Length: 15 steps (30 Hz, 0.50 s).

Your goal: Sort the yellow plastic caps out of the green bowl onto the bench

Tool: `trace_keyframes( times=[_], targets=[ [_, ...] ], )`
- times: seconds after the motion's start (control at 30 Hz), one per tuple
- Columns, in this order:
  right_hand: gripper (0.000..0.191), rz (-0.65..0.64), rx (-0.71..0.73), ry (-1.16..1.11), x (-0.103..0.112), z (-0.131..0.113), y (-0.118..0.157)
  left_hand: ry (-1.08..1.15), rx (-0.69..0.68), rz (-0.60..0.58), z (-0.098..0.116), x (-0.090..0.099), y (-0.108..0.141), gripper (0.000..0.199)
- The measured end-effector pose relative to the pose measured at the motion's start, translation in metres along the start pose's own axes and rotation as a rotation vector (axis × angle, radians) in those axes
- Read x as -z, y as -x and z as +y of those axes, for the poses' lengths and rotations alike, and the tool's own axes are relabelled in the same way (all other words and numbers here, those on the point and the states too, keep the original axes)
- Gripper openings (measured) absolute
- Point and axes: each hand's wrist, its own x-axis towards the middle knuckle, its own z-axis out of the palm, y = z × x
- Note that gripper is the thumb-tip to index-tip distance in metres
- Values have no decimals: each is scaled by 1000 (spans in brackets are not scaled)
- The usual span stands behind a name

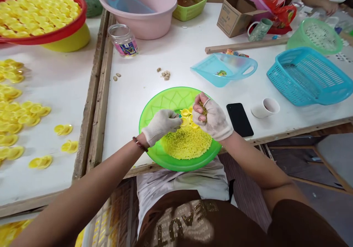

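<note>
A round green plastic basin [150, 103] rests at the table's front edge. In it lie a heap of small yellow pellets [190, 144] and several small yellow cup-shaped pieces [185, 111]. My left hand [162, 125], in a white glove, is closed in a pinch over the basin, with one yellow cup-shaped piece at its fingertips. A bit of teal shows beside those fingers, too small to name. Over the basin's right side, my right hand [211, 118] is curled, its fingertips bare of the glove. Small yellowish pellets [204, 108] show inside its fingers.
Right of the basin are a black phone [239, 119], a paper cup [265, 108] and a blue basket [309, 78]. Behind stand a blue scoop [223, 68], a clear jar [122, 41] and a pink basin [140, 19]. Yellow pieces [22, 114] cover the left table. A co-worker's hand [329, 6] shows far right.
</note>
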Motion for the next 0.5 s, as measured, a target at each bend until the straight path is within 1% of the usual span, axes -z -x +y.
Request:
trace_keyframes(
  times=[0.07, 0.13, 0.27, 0.5],
  targets=[
    [35, -8, 79, 21, -12, 2, -2, 287, 11, -79, -5, 0, 15, 23],
    [35, -10, 144, 54, -24, 6, -3, 431, -13, -110, -10, -2, 25, 32],
    [35, 1, 223, 103, -38, 13, -3, 520, -33, -104, -17, -9, 33, 37],
    [40, -8, 297, 151, -33, 16, -2, 592, -49, -33, -16, -13, 33, 42]
  ],
)
